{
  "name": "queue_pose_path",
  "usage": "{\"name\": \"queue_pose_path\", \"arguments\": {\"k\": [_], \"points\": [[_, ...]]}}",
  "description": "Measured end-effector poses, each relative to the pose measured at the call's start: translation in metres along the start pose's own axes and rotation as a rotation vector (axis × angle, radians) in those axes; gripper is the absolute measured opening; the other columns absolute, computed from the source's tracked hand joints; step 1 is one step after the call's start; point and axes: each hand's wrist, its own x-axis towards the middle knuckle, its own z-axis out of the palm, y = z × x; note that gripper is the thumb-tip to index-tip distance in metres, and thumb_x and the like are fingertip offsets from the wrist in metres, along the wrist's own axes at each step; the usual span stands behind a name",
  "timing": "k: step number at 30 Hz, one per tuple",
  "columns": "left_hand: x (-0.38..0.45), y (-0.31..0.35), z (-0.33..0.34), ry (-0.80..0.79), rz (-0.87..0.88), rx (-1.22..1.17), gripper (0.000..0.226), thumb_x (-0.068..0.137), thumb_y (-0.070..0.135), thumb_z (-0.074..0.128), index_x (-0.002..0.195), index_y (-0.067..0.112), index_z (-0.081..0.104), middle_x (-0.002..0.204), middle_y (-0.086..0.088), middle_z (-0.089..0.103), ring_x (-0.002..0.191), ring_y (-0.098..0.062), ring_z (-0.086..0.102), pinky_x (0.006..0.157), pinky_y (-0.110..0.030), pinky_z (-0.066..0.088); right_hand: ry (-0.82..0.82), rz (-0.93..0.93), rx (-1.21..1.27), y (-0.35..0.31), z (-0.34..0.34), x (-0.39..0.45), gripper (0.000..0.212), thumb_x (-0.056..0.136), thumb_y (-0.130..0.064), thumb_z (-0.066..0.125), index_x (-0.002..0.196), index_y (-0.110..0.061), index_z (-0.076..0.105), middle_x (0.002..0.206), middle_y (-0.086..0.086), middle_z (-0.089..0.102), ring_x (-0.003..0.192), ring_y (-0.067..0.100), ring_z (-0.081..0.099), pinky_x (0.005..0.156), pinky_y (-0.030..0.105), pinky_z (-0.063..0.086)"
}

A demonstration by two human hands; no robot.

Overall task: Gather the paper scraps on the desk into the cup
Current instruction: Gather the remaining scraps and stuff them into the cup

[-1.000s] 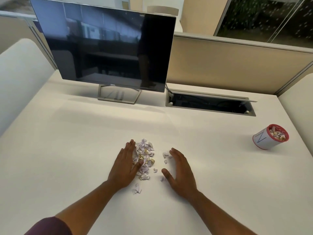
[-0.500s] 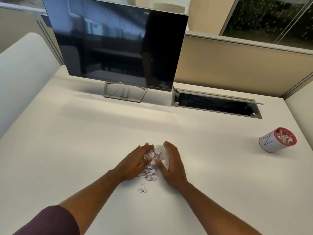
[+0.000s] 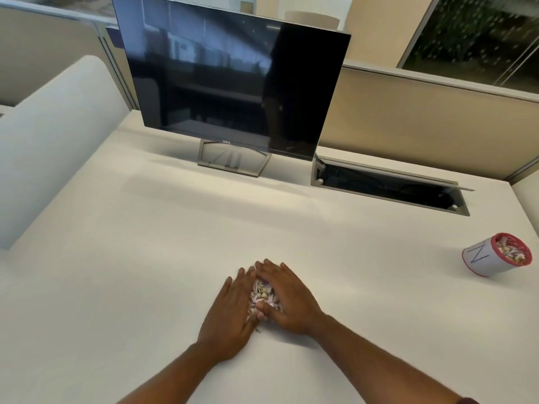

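On the table [image 3: 145,272], your left hand [image 3: 230,314] and right hand [image 3: 293,301] sandwich the paper scraps [image 3: 264,294], each grip flat-fingered, not clenched.

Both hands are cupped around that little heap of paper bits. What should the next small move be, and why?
Probably scoop up the heap and lift it. The left hand and right hand press the paper scraps into one tight pile between them, and the cup stands far off to the right.

Left hand [image 3: 230,314], right hand [image 3: 293,301] side by side, fingers [image 3: 275,275] extended, tips meeting; both forearms [image 3: 379,354] stretched forward.
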Motion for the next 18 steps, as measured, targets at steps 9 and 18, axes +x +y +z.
{"name": "queue_pose_path", "arguments": {"k": [9, 18], "points": [[-0.022, -0.021, -0.019, -0.042, -0.02, 0.093, 0.122, 0.079, 0.088, 0.045, 0.159, 0.011, -0.008, 0.168, 0.0, -0.01, 0.155, -0.018, -0.008, 0.124, -0.04, -0.001, 0.223, 0.279, -0.24, 0.001, 0.011, -0.094, 0.102, 0.091, -0.076, 0.052, 0.164, -0.016, 0.013, 0.172, -0.001, 0.016, 0.159, 0.017, 0.013, 0.129, 0.044, 0.011], [0.007, 0.009, -0.009, -0.187, 0.035, 0.27, 0.105, 0.087, 0.082, 0.011, 0.154, 0.006, -0.016, 0.164, -0.008, -0.021, 0.151, -0.026, -0.022, 0.123, -0.047, -0.005, -0.027, 0.275, -0.397, -0.014, 0.02, -0.067, 0.092, 0.103, -0.067, 0.023, 0.16, -0.007, -0.015, 0.172, 0.003, -0.015, 0.159, 0.017, -0.017, 0.126, 0.047, -0.006]]}}
